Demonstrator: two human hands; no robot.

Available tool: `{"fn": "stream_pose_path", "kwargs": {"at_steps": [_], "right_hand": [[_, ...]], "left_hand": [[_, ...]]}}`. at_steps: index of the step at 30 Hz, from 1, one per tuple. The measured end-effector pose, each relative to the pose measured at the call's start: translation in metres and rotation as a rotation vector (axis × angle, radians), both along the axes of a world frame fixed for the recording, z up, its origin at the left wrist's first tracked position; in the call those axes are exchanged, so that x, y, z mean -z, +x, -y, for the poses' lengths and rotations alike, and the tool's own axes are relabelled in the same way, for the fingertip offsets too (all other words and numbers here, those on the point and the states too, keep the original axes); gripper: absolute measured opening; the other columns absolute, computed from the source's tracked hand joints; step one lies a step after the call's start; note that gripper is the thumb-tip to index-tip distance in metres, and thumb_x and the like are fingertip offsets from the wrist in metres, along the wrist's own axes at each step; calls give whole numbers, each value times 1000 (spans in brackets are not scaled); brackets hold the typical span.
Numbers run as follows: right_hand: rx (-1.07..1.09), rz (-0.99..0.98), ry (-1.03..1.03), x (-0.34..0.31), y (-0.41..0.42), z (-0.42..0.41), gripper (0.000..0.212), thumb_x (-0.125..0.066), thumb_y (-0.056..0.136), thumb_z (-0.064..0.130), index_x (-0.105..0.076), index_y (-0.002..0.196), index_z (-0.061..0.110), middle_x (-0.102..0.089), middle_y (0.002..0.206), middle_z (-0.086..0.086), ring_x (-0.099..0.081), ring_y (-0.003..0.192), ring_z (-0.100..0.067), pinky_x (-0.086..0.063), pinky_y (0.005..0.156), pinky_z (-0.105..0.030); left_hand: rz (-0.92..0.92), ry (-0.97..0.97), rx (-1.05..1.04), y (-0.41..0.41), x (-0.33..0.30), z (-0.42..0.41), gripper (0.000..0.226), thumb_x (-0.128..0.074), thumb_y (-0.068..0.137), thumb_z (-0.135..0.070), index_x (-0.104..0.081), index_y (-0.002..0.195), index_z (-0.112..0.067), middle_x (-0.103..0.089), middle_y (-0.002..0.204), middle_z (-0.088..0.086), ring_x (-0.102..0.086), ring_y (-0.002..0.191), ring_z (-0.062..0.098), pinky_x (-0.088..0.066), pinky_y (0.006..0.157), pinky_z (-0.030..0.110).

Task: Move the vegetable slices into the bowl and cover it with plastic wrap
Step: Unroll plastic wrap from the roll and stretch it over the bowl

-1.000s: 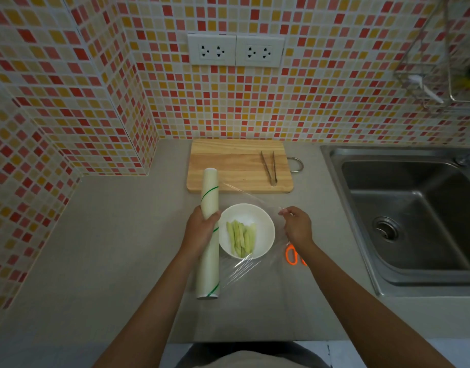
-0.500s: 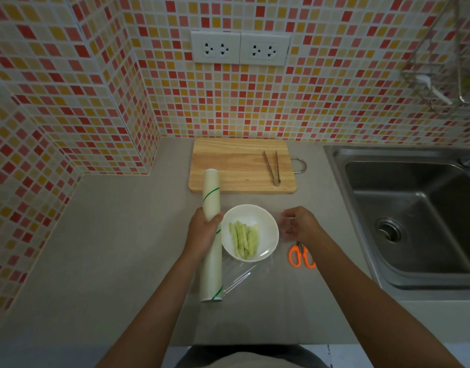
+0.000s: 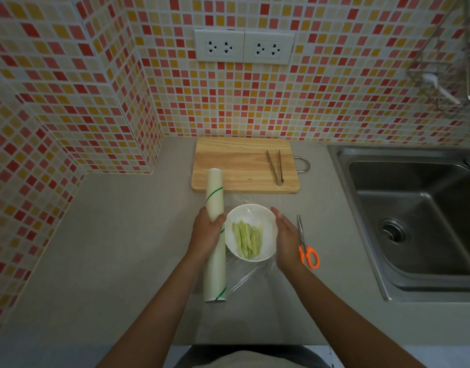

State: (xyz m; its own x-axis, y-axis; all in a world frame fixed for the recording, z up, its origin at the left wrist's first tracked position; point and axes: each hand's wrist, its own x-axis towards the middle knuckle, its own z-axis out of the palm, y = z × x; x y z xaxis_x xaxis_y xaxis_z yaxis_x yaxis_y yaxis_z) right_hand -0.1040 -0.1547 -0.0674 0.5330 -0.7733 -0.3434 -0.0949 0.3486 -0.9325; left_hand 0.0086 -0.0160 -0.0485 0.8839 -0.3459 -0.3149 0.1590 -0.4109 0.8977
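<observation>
The left hand [image 3: 208,229] grips the plastic wrap roll [image 3: 215,235], which lies on the grey desk [image 3: 109,235] just left of the white bowl [image 3: 251,211]. Pale green vegetable slices [image 3: 247,239] lie in the bowl, clear film [image 3: 241,277] stretched over it. The right hand [image 3: 286,235], fingers straight, rests against the bowl's right rim. Orange-handled scissors [image 3: 306,248] lie just right; tongs [image 3: 275,167] rest on the far cutting board [image 3: 236,166].

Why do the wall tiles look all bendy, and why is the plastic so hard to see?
In the head view, the wide-angle lens curves the mosaic wall near the edges. The light is dim, so the clear plastic wrap shows only as faint shiny creases beside the white bowl, between the left hand and the right hand.
</observation>
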Motion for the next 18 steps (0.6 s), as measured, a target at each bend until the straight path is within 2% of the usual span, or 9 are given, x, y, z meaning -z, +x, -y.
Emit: {"fn": "stream_pose_path", "kwargs": {"at_steps": [2, 5, 8, 10, 14, 18], "right_hand": [[12, -3, 17, -2, 4, 1, 32, -47, 99, 18, -61, 125, 6, -63, 122, -7, -59, 111, -21, -47, 98, -36], [-19, 44, 55, -1, 4, 2, 30, -44, 98, 14, -65, 115, 1, -66, 114, -17, -61, 104, -28, -48, 95, -44], [-63, 65, 20, 2, -1, 1, 30, -40, 99, 16, -65, 113, 5, -67, 108, -10, -61, 100, -22, -52, 84, -33], [-70, 58, 28, 3, -3, 2, 34, -37, 102, 19, -63, 118, 5, -67, 112, -10, -61, 102, -22, -54, 80, -26], [-76, 13, 22, 2, 1, 2, 40, -32, 104, 24, -61, 123, 3, -63, 122, -18, -59, 112, -30, -47, 97, -44], [-72, -33, -36, 0, 1, 3, 37, -34, 103, 20, -64, 118, 4, -66, 117, -17, -60, 107, -28, -47, 96, -42]], "left_hand": [[1, 0, -2, 0, 1, 0, 37, -60, 88, -30, -52, 118, -9, -62, 109, 8, -62, 97, 26, -51, 83, 39], [13, 0, -6, 0, 2, 1, 30, -60, 87, -29, -51, 111, -14, -62, 106, 7, -62, 95, 24, -48, 77, 34], [15, 8, 2, 1, 3, 2, 25, -60, 87, -29, -50, 106, -16, -61, 105, 6, -61, 92, 23, -45, 73, 32], [3, 20, 4, 2, 2, 3, 25, -59, 87, -30, -50, 106, -16, -60, 104, 6, -60, 89, 22, -44, 72, 31], [15, 61, -1, 2, 2, 2, 32, -59, 86, -35, -52, 109, -13, -61, 102, 5, -61, 88, 22, -44, 68, 31], [43, 46, 2, 3, 2, -3, 41, -65, 81, -51, -61, 96, -14, -65, 88, 0, -64, 79, 16, -41, 55, 24]]}}
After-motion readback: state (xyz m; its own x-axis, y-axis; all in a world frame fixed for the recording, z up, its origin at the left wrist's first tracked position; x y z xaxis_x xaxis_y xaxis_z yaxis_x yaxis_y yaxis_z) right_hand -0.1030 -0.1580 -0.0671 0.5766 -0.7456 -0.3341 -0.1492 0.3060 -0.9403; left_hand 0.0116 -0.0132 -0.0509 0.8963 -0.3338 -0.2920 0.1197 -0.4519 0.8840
